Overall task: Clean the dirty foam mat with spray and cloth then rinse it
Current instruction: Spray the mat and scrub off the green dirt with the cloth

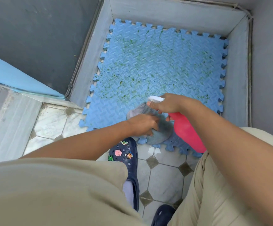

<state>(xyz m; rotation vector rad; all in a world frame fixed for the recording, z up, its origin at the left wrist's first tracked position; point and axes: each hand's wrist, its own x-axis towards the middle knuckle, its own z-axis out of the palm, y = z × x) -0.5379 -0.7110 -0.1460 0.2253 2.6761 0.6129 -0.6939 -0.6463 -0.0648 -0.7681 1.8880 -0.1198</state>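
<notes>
A blue interlocking foam mat [161, 62] lies on the floor inside a grey walled corner, speckled with green dirt over most of its surface. My left hand [142, 124] presses a grey-blue cloth [158, 134] onto the mat's near edge. My right hand [166, 103] grips a pink spray bottle [188, 134] by its white trigger head [155, 99], with the nozzle aimed left and away over the mat. The near left part of the mat looks cleaner than the rest.
Grey low walls [90, 51] hem the mat on the left, far and right sides. White tiled floor [163, 181] with dark diamond insets lies in front. My feet in navy clogs [126, 160] stand at the mat's near edge. A blue panel [15, 75] leans at left.
</notes>
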